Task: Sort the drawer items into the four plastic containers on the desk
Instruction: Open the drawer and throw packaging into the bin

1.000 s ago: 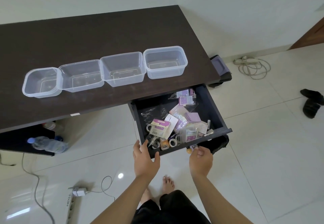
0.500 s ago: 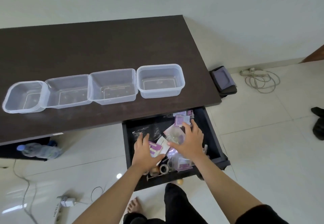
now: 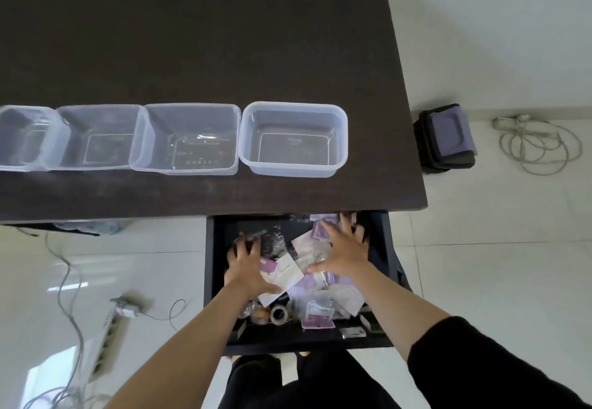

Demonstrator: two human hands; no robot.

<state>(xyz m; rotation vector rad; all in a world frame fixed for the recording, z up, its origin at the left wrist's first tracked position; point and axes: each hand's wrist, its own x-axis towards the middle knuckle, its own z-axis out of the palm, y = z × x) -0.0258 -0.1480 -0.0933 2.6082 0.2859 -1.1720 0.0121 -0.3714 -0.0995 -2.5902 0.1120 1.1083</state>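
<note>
Four clear rectangular plastic containers stand in one row along the near part of your dark brown wooden desk (image 3: 192, 40): the leftmost container (image 3: 19, 139) cut by the frame edge, the second container (image 3: 96, 136), the third container (image 3: 189, 139) and the rightmost container (image 3: 293, 139); each touches its neighbour or stands just beside it, and all four hold nothing. Below the desk's front edge the black open drawer (image 3: 214, 248) holds a loose heap of purple-and-white packets (image 3: 315, 315), white cards, clear wrappers and two small tape rolls (image 3: 278, 314); the printing on them is too small to read. Your left hand (image 3: 246, 267) and right hand (image 3: 344, 248) are both open, fingers spread, palms down on the heap inside the drawer, gripping nothing. One folded dark pouch (image 3: 448, 136) and one coiled pale cable (image 3: 538, 142) lie on the white tiled floor.
</note>
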